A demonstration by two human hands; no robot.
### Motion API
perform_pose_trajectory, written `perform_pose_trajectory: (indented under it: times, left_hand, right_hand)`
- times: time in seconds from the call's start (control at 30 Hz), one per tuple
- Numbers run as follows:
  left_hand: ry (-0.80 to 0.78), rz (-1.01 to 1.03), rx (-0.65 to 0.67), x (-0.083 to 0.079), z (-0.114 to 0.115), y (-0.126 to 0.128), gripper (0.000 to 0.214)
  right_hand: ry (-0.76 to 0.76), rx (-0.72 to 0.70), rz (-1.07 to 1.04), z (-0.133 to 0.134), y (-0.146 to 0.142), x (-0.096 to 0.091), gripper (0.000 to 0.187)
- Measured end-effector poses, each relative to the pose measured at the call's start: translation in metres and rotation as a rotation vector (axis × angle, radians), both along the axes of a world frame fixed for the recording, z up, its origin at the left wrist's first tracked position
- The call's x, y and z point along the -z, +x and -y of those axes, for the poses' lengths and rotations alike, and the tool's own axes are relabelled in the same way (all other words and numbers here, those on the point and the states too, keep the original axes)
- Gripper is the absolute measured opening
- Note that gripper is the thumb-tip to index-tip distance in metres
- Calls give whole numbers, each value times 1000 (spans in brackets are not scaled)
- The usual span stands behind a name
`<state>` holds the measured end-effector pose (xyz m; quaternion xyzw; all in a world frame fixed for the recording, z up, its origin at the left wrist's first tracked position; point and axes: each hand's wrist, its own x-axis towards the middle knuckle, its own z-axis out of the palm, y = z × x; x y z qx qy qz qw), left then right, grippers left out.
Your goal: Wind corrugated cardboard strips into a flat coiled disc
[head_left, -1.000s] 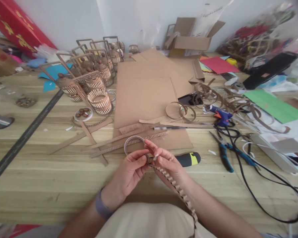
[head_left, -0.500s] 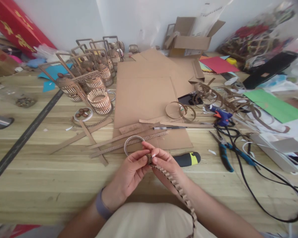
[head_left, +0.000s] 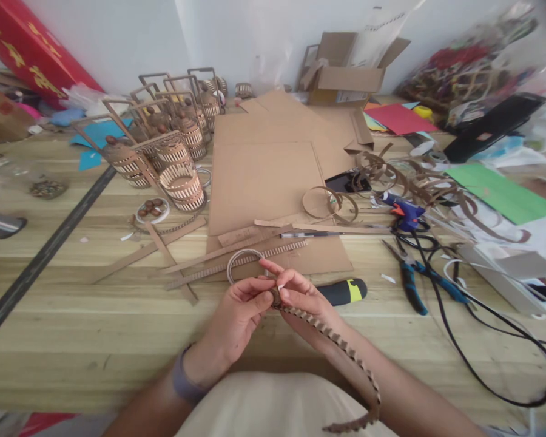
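Left hand [head_left: 232, 312] and right hand [head_left: 306, 303] pinch the coil [head_left: 276, 297] of a cardboard strip [head_left: 346, 346]. Strip's tail has swung right, free end now showing; coil apparently turned.

A pale, bluish-white wall [head_left: 131, 36] rises behind the worktop [head_left: 73, 376], whose light wood carries banded grain running from side to side; a red panel [head_left: 31, 51] with yellow characters slants at the upper left, and soft light leaves a brighter upright band on the wall

Nothing legible; gold characters [head_left: 16, 54] on the red panel [head_left: 66, 70] are blurred
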<state>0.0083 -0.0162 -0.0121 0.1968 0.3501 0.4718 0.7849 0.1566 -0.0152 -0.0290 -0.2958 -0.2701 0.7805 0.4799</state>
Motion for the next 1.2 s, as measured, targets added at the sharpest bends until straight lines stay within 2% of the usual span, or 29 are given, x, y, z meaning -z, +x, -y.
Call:
perform_pose_trajectory:
  times: [0.17, 0.4, 0.43, 0.57, 0.6, 0.67, 0.73, 0.77, 0.87, 0.93, 1.2]
  left_hand:
    - [77, -58, 14, 2, 0, -2, 23]
    - [75, -83, -42, 3, 0, -1, 23]
    - [71, -92, -49, 2, 0, -1, 23]
    - [41, -92, -40, 2, 0, -1, 24]
    - [23, -79, -31, 2, 0, -1, 25]
    - [-21, -48, -15, 2, -1, 0, 26]
    - [-61, -18, -9, 1, -2, 0, 28]
    - [-77, -7, -13, 1, -2, 0, 30]
    - [-103, 17, -29, -1, -3, -1, 35]
    - [-87, 18, -28, -2, -3, -2, 37]
    - [1, -63, 1, -6, -5, -3, 41]
  right_hand:
    - [14, -44, 9, -1, 3, -3, 13]
    - [35, -43, 46, -2, 6, -5, 13]
    - [38, -54, 47, -3, 7, -5, 18]
    - [37, -98, 54, -6, 9, -2, 63]
    - [49, -81, 67, -7, 10, -1, 62]
    - [118, -7, 123, -7, 10, -2, 39]
    - [245, 65, 241, -8, 11, -3, 18]
    - [324, 97, 323, -9, 12, -4, 15]
    - [517, 161, 548, -10, 15, -6, 14]
    - [565, 172, 603, -11, 17, -7, 16]
    - [538, 101, 608, -10, 16, -8, 22]
